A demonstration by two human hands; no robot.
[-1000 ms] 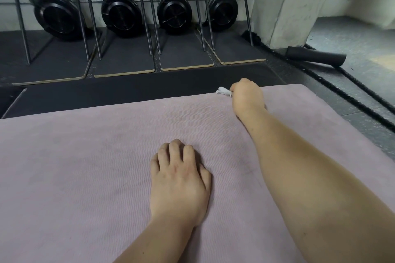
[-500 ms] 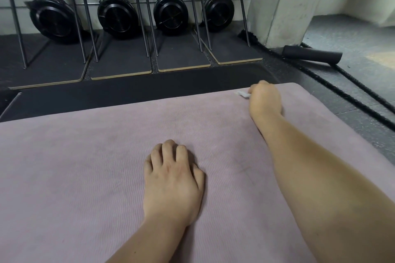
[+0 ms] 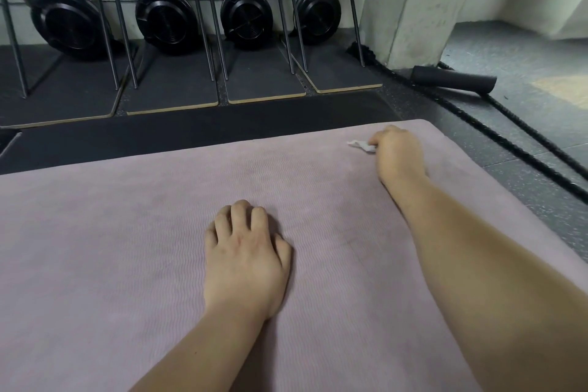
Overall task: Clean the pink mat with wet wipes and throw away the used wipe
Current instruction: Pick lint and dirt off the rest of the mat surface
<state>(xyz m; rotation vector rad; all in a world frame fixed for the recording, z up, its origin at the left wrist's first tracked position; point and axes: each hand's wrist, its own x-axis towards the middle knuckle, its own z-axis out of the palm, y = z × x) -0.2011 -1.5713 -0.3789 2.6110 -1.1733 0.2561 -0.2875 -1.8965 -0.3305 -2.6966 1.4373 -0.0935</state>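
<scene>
Dark rubber flooring (image 3: 203, 140) is seen stretching toward a pale wall, where four black round housings (image 3: 68, 22) are lined up in a row, each set above a flat dark board (image 3: 171, 89) with a light wooden edge and crossed by thin slanted metal rods. To the right of them, a rough grey concrete pillar (image 3: 410, 3) is seen, and a black cylindrical roller (image 3: 453, 79) is laid on the floor near its foot. A thick black rope (image 3: 509, 140) is run diagonally along the floor from the pillar toward the right edge of the view. The lower part of the view is filled by the pink mat (image 3: 127, 248), spread flat on the floor, its surface marked by a fine wavy texture. The left hand (image 3: 245, 261) is pressed palm-down on the middle of the mat, its fingers held close together and slightly bent at the tips, with nothing gripped in it. The right arm is extended forward, and the right hand (image 3: 397, 153) is placed near the mat's far right corner with its fingers curled around a wet wipe (image 3: 359, 146). The wipe is crumpled and white, held against the mat, and only a small part of it is seen poking out to the left of the fingers.
</scene>
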